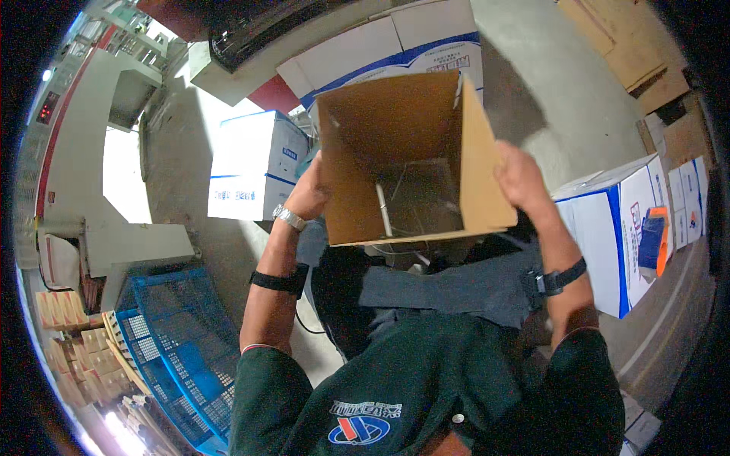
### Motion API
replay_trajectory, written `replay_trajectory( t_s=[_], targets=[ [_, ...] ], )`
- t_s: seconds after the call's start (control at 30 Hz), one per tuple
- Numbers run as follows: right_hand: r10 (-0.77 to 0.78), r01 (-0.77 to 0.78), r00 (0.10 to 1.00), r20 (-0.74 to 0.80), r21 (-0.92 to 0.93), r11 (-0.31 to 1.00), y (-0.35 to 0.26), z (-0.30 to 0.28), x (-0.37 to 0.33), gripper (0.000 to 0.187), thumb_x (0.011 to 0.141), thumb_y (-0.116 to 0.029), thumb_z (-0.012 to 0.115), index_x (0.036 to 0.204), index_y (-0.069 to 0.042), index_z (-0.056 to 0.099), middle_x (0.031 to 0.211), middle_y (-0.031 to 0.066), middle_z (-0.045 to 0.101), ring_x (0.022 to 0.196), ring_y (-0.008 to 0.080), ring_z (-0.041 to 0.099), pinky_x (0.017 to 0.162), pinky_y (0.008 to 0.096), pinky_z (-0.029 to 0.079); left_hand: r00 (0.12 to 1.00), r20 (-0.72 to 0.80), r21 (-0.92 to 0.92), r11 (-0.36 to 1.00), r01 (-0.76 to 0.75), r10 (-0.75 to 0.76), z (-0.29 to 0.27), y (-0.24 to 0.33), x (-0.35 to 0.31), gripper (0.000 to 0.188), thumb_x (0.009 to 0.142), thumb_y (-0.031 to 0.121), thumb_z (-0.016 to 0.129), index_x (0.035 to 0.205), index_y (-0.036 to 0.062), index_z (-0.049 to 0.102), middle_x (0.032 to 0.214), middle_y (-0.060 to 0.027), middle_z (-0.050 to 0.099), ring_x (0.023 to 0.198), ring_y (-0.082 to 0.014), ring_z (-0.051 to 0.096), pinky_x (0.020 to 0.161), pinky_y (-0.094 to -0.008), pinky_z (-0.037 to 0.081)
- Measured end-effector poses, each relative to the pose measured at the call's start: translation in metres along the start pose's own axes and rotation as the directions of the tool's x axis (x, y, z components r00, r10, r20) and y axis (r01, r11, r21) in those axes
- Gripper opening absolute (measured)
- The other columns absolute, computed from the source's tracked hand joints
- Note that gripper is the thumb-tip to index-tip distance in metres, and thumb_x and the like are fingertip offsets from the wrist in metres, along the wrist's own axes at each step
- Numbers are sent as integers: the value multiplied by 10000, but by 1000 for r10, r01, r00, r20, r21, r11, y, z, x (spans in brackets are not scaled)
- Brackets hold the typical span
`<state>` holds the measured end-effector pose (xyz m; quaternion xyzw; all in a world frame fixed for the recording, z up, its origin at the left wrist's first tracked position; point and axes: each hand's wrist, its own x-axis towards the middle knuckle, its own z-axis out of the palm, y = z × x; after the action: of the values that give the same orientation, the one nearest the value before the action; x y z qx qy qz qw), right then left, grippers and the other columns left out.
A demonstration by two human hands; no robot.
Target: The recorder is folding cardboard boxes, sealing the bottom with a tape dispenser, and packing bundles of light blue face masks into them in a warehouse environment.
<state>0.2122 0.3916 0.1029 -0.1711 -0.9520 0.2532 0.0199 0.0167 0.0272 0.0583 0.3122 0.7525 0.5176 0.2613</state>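
Note:
A brown-sided cardboard box (350,190) is held up before me, its open end facing me. My left hand (310,191) is closed on its left wall, with the fingers partly hidden behind the board. On the opposite side my right hand (520,175) grips the right wall. Deep inside the box a darker greyish area shows, along with a thin white strip (384,209); whether the far end is open I cannot tell. A metal watch is on my left wrist, and black straps circle both forearms.
White-and-blue cartons stand beyond the box (365,53), to its left (242,163) and at right (601,235). An orange-and-blue tool (655,242) rests against the right carton. Blue plastic crates (179,342) stack at lower left, near a pale machine (84,152). Flat cardboard (616,38) lies far right.

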Motion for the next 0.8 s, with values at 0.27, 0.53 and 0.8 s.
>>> replay_trajectory(
  t_s=[0.27, 0.53, 0.8],
  targets=[
    [-167, 169, 986, 30, -219, 961, 16, 34, 20, 312, 813, -180, 565, 1062, 3, 521, 863, 301, 624, 841, 481, 603, 750, 558, 475, 989, -4, 356, 925, -137, 148, 49, 35, 43, 619, 753, 36, 656, 1308, 6, 384, 1229, -251, 518, 1131, -397, 523, 962, -415, 439],
    [119, -104, 932, 342, -63, 993, -18, 85, 21, 803, 781, -331, 657, 1362, 100, 309, 1148, 350, 569, 1043, 470, 578, 910, 499, 467, 994, 28, 655, 750, -95, 102, 123, 13, 84, 870, 706, 96, 639, 1468, 55, 222, 1485, -235, 250, 1312, -440, 355, 935, -497, 496],
    [-18, -156, 862, 506, 299, 941, 24, 107, 14, 734, 741, -260, 755, 1313, 84, 447, 980, 219, 647, 899, 288, 649, 796, 363, 517, 841, 475, 771, 583, -256, -259, 146, 15, 117, 879, 587, 467, 809, 1379, 279, 477, 1388, -156, 402, 1235, -385, 439, 894, -504, 518]
  ],
)
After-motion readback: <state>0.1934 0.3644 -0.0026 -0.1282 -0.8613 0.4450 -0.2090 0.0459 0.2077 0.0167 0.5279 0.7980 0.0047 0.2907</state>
